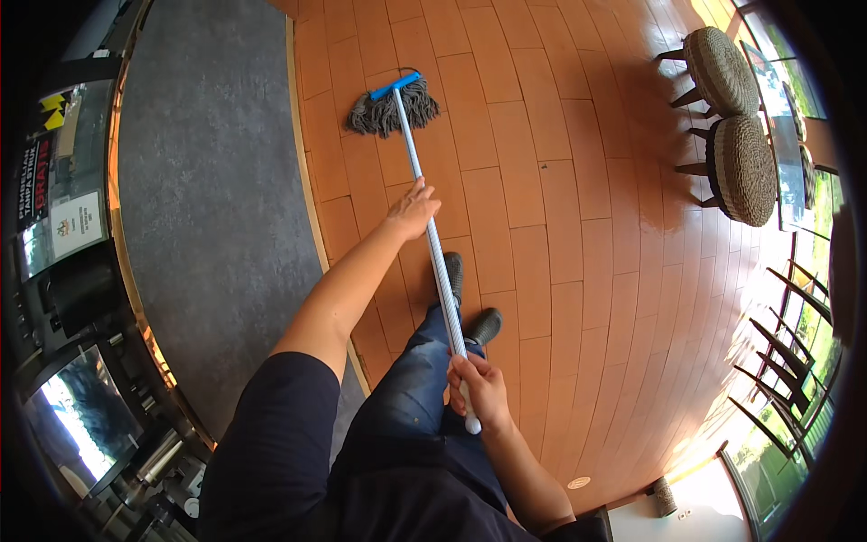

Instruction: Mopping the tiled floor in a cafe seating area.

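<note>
A string mop with a blue plastic head [395,86] rests on the orange tile floor [542,142], its grey yarn strands [389,115] spread beneath the head. The pale metal mop handle [440,271] runs from there back toward my waist. My left hand [412,210] is around the middle of the handle, arm stretched forward. Close to my body, my right hand [479,391] grips the handle near its rounded white end cap [473,425]. Both hands are on the same handle, and it slants across in front of my legs.
A dark grey panel [210,135] with a pale edge runs along my left, beside a glass case [68,183] bearing printed signs. Two woven stools [742,169] stand at the right by a table [786,149]. Upturned dark furniture legs [786,366] show near the windows. My shoes [484,326] are just below the handle.
</note>
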Available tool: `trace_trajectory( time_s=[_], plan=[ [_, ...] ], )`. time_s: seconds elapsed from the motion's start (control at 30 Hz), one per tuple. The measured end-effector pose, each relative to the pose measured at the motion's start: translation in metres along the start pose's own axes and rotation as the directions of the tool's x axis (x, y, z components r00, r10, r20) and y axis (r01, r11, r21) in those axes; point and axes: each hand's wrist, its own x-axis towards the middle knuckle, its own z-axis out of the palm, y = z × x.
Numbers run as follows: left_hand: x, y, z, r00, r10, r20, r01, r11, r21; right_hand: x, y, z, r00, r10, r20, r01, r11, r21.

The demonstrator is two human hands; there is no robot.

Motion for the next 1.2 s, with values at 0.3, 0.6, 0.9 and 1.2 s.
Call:
trace_trajectory(
  time_s=[0.3,0.6,0.9,1.2],
  plan=[
    [-0.124,0.205,0.119,0.969,0.247,0.0,-0.246,0.965,-0.088,-0.194,0.07,-0.144,0.972,0.114,-0.208,-0.125,0.991,-0.042],
    [-0.163,0.277,0.15,0.93,0.368,-0.01,-0.363,0.91,-0.2,-0.273,0.117,-0.181,0.959,0.09,-0.269,-0.101,0.995,-0.024],
    [0.024,0.109,0.025,0.98,0.196,-0.018,-0.197,0.98,-0.003,-0.055,0.019,-0.086,0.992,-0.11,-0.06,0.115,0.99,0.081],
    [0.007,0.125,0.045,0.93,0.331,0.159,-0.353,0.927,0.13,-0.087,0.043,-0.079,0.989,-0.032,-0.143,0.051,0.99,0.132]
  ],
)
